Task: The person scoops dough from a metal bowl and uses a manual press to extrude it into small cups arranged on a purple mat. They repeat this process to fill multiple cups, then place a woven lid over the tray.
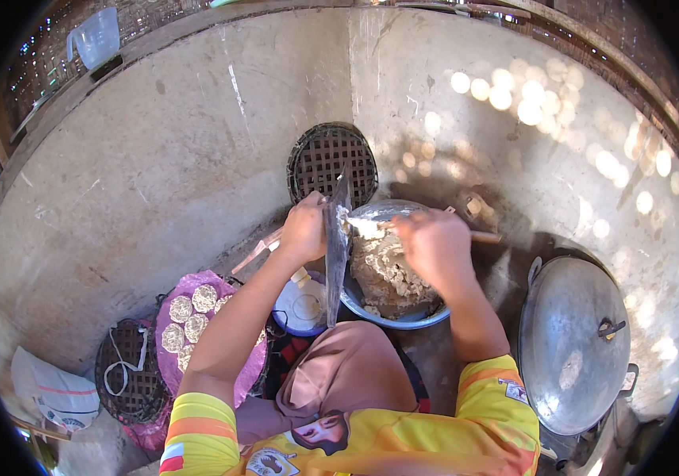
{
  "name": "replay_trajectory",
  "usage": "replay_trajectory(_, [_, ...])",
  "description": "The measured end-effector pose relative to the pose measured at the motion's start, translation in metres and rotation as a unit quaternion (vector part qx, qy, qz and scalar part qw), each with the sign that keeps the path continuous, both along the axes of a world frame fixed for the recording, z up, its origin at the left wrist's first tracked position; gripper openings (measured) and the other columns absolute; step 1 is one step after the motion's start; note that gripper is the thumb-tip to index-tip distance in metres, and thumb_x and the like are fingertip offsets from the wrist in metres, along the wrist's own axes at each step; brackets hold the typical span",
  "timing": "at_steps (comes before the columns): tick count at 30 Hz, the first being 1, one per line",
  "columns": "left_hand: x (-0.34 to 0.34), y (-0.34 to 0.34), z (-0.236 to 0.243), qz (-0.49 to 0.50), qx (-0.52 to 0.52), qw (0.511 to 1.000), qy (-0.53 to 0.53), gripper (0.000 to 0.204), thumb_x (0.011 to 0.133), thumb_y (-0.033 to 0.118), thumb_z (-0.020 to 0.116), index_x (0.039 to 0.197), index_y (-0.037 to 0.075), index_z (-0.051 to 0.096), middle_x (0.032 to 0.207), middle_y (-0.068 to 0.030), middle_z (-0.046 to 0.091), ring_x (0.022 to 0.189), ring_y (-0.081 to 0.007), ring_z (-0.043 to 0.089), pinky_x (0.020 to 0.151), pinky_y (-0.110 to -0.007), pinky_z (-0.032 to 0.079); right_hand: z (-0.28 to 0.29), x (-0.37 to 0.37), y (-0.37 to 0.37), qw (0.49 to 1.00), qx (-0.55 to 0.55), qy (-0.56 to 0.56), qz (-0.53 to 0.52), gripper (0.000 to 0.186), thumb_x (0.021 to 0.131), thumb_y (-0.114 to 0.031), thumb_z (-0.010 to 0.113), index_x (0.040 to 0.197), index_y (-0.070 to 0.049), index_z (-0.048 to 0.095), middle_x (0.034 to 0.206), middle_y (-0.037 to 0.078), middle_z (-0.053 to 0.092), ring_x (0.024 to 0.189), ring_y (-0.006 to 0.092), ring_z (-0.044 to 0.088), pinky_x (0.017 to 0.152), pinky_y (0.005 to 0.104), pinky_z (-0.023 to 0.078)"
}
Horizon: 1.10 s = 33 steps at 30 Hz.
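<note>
Big lidded wok (pixel 573 345) sits right of the metal bowl (pixel 391 317) of pale dough (pixel 387 270). Pink tray (pixel 220 341) with round cakes at left. Left hand (pixel 303 230) fist-clamps a dark flat paddle (pixel 337 254) upright over the bowl. Right hand (pixel 434 242) curls tight round a wooden spatula (pixel 379 228), smearing dough onto the paddle.

A lidded metal pot (pixel 573 345) sits near a woven basket (pixel 126 371).
</note>
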<state>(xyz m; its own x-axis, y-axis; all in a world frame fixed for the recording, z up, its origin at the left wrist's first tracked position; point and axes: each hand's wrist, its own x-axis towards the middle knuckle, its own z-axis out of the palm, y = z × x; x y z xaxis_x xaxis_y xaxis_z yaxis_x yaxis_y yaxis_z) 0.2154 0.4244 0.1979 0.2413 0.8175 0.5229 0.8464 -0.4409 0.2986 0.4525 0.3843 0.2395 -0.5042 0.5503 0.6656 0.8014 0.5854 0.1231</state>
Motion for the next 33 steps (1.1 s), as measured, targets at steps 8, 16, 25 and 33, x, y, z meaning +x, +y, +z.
replay_trajectory(8, [-0.031,0.010,0.009,0.093,-0.060,0.981,-0.162,0.030,0.068,0.010,0.065,0.095,0.000,0.058,0.091,-0.0141,0.058,0.087,-0.0289,0.059,0.076,-0.039,0.049,-0.033,0.036,0.007,0.999,-0.036,0.036,0.002,0.019,0.072,-0.015,0.060,0.090,-0.013,0.066,0.083,0.005,0.064,0.077,0.0214,0.062,0.066,0.0345,0.048])
replay_trajectory(16, [-0.040,-0.041,0.052,-0.239,-0.226,0.781,-0.531,0.022,0.064,0.007,0.069,0.082,0.003,0.058,0.086,-0.0088,0.057,0.085,-0.0188,0.057,0.075,-0.031,0.045,-0.109,-0.010,0.052,0.883,-0.330,0.261,0.207,0.028,0.086,-0.028,0.056,0.104,-0.009,0.066,0.103,0.015,0.064,0.093,0.0232,0.062,0.081,0.0324,0.047])
replay_trajectory(25, [-0.043,-0.108,0.016,-0.128,-0.077,0.693,-0.705,0.024,0.068,0.015,0.068,0.088,0.004,0.059,0.102,-0.0148,0.057,0.094,-0.0245,0.057,0.083,-0.040,0.047,-0.101,-0.109,-0.034,0.199,-0.690,0.521,0.461,0.056,0.066,-0.036,0.057,0.100,0.008,0.055,0.085,0.016,0.059,0.081,0.0259,0.061,0.064,0.0321,0.051])
replay_trajectory(33, [-0.093,-0.183,-0.030,0.140,0.175,0.971,-0.080,0.029,0.057,0.010,0.067,0.085,0.002,0.060,0.084,-0.0145,0.061,0.084,-0.0320,0.057,0.080,-0.041,0.041,-0.102,-0.145,-0.042,0.158,-0.605,0.668,0.403,0.053,0.083,-0.018,0.052,0.133,-0.016,0.034,0.089,0.010,0.052,0.077,0.0187,0.053,0.068,0.0325,0.049])
